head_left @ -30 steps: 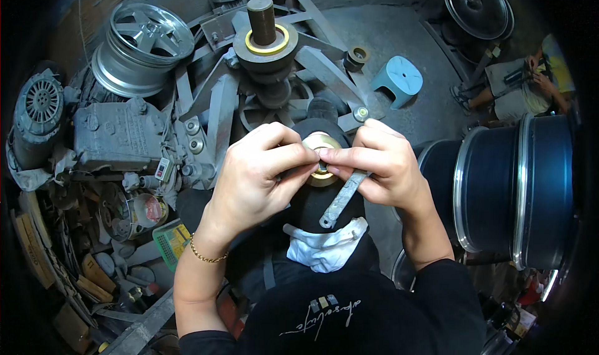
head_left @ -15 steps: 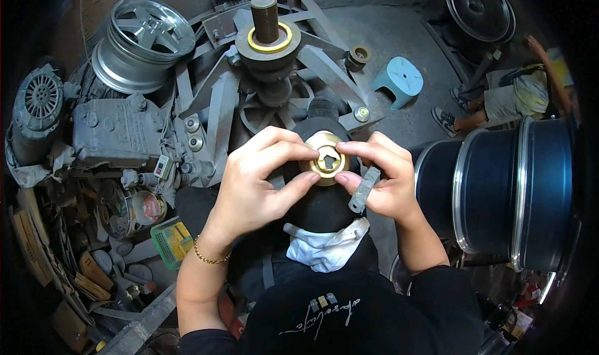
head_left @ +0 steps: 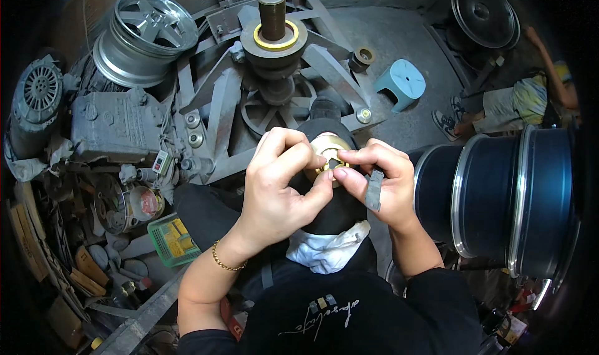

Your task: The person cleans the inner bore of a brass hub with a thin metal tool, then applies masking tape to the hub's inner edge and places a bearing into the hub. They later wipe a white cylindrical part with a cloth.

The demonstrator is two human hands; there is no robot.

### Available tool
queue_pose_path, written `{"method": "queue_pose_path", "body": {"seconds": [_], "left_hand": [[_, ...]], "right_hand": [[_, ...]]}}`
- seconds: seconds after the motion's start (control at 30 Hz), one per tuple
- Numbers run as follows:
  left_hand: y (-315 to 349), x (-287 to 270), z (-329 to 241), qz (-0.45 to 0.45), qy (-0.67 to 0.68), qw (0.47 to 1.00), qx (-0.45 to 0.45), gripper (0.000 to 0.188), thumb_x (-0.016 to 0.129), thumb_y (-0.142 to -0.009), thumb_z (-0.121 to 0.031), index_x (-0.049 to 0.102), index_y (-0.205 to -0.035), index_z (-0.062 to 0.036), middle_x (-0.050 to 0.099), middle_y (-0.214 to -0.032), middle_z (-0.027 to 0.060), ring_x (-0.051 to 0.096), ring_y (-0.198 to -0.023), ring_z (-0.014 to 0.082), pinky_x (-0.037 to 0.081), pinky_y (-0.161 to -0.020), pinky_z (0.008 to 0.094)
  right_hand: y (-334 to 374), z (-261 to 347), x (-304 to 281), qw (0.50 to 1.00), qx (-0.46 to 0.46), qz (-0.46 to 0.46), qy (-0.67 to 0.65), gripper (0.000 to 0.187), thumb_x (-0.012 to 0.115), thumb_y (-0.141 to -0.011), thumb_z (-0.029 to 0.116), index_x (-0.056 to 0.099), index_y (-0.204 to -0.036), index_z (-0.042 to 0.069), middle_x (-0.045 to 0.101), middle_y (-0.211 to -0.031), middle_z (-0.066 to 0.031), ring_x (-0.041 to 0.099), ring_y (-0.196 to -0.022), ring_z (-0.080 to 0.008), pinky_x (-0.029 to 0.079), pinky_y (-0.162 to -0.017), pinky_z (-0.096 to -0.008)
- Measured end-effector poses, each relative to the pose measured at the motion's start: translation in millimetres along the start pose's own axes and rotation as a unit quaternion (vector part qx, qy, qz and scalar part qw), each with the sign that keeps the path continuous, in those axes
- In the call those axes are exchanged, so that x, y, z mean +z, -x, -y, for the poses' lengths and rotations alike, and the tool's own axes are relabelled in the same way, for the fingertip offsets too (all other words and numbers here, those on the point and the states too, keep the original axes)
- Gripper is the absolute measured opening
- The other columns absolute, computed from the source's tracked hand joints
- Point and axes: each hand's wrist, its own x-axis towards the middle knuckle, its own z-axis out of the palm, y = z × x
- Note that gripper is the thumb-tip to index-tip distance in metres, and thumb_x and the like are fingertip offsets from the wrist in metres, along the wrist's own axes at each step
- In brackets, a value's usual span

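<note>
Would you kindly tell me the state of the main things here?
Brass-coloured ring, partly covered
Left hand, bent, at the ring
Right hand, closed on the grey metal bar
White cloth, crumpled
Light-blue stool, upright
Silver alloy wheel, tilted, without tyre
Green basket, holding yellow items

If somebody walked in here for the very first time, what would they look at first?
Probably the left hand and right hand in the middle, fingering a shiny gold-coloured round part, with a flat grey bar held in the right one. Next might come the silver wheel at the upper left and the big dark blue rims at the right. The light-blue stool at the upper right stands out too.
</note>
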Motion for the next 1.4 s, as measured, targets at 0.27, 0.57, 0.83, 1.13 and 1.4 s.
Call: {"method": "queue_pose_path", "body": {"seconds": [0.27, 0.57, 0.83, 1.13, 1.4], "left_hand": [[-6.9, -5.3, -0.7, 0.032, 0.058, 0.996, -0.064, 0.013, 0.073, -0.069, -0.003, 0.063, -0.076, 0.0004, 0.055, -0.082, 0.0068, 0.054, -0.074, 0.017, 0.041, -0.06, 0.0288], [-13.7, -6.0, 2.1, 0.084, 0.123, 0.98, -0.136, 0.016, 0.07, -0.075, -0.001, 0.054, -0.075, -0.0028, 0.048, -0.078, -0.0002, 0.043, -0.074, 0.0086, 0.035, -0.067, 0.0247], [-16.5, -6.9, -1.7, 0.102, 0.182, 0.958, -0.196, 0.016, 0.072, -0.081, -0.004, 0.057, -0.08, -0.004, 0.055, -0.081, -0.0015, 0.049, -0.076, 0.0053, 0.04, -0.07, 0.0231], [2.7, -17.7, 5.2, 0.073, 0.062, 0.994, -0.044, 0.017, 0.071, -0.084, -0.001, 0.071, -0.101, 0.0005, 0.064, -0.095, 0.0098, 0.061, -0.091, 0.018, 0.048, -0.084, 0.0291], [7.0, -17.7, 7.6, 0.047, 0.006, 0.997, 0.064, 0.027, 0.072, -0.076, -0.001, 0.073, -0.103, -0.002, 0.064, -0.094, 0.0131, 0.066, -0.084, 0.0267, 0.054, -0.076, 0.034]], "right_hand": [[3.5, 2.5, 10.0, 0.999, 0.028, -0.032, -0.015, 0.021, 0.081, -0.075, 0.004, 0.075, -0.095, 0.0, 0.066, -0.073, -0.0094, 0.055, -0.058, -0.0148, 0.042, -0.055, -0.0282], [5.1, 6.5, -7.0, 0.948, -0.184, 0.044, 0.257, 0.043, 0.077, -0.073, 0.005, 0.074, -0.116, 0.009, 0.043, -0.061, -0.0036, 0.042, -0.054, -0.0217, 0.037, -0.051, -0.0352], [0.2, 5.9, -16.1, 0.961, -0.169, 0.063, 0.207, 0.043, 0.074, -0.075, 0.002, 0.071, -0.118, 0.008, 0.053, -0.065, -0.0065, 0.051, -0.059, -0.0242, 0.045, -0.059, -0.0366], [3.7, 2.4, -13.8, 0.972, -0.167, -0.001, 0.164, 0.031, 0.08, -0.073, 0.003, 0.077, -0.104, 0.006, 0.055, -0.064, -0.0057, 0.047, -0.055, -0.0196, 0.037, -0.053, -0.0323], [1.2, 4.2, -10.1, 0.943, -0.223, 0.028, 0.246, 0.034, 0.083, -0.071, 0.01, 0.077, -0.105, 0.01, 0.043, -0.061, -0.0026, 0.042, -0.053, -0.0197, 0.034, -0.051, -0.0332]]}}
